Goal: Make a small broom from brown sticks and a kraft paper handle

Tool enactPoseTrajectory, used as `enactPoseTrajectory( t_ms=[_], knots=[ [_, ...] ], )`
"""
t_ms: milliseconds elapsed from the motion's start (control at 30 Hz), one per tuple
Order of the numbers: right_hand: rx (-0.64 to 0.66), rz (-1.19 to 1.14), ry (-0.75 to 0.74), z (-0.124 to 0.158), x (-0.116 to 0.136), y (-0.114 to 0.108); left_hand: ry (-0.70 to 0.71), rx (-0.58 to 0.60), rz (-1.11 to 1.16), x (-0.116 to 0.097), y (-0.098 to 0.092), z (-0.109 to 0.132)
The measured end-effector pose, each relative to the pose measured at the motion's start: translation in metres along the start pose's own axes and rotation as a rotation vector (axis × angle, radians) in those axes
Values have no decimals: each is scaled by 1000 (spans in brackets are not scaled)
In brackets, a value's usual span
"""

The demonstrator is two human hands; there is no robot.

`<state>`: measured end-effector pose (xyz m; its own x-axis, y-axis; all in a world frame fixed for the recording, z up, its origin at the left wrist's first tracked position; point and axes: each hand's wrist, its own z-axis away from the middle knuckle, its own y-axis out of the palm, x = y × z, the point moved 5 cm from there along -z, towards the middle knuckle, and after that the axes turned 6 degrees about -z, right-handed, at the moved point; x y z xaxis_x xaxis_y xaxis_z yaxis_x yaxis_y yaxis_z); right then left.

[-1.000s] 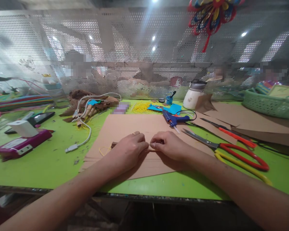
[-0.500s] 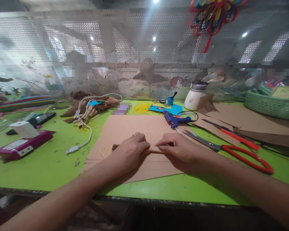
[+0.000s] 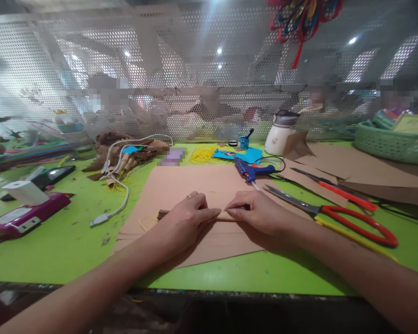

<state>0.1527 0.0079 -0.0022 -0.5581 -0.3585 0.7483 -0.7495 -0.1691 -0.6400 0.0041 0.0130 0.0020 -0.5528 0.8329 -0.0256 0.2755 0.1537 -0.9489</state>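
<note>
My left hand [image 3: 187,217] and my right hand [image 3: 255,212] rest side by side on a stack of brown paper sheets [image 3: 181,185] on the green table [image 3: 62,236]. Both hands pinch a thin rolled strip of brown paper [image 3: 225,217] that lies between them; its fringed dark end [image 3: 162,214] sticks out left of my left hand. A ring shows on a left finger. A short piece of yellow string [image 3: 144,225] lies on the sheets by my left wrist.
Large red-and-yellow scissors [image 3: 337,218] and a second red-handled pair [image 3: 337,190] lie to the right. A blue glue gun [image 3: 250,171], a white pot [image 3: 278,134], a green basket [image 3: 392,144], a white USB cable [image 3: 116,204] and a magenta case [image 3: 24,215] stand around. A perforated screen [image 3: 181,69] closes the back.
My right hand has slid a little to the right along the rolled strip and its fingers have stretched out. The left hand has stayed put.
</note>
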Motion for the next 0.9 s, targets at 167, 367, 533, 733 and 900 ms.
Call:
enactPoseTrajectory(
  t_ms=[167,367,533,733,900],
  knots=[
    [-7,54,112,3,-5,-4,8,-24,-19,1,3,-1],
    [-32,153,115,6,-4,-10,13,-37,18,7,7,-3],
    [-3,153,123,7,-6,-10,14,-36,47,8,7,-2],
    [-27,86,112,12,-3,-9,5,-38,74,7,6,-2],
    [-1,119,124,8,-6,-10,14,-33,65,8,6,-2]
  ],
)
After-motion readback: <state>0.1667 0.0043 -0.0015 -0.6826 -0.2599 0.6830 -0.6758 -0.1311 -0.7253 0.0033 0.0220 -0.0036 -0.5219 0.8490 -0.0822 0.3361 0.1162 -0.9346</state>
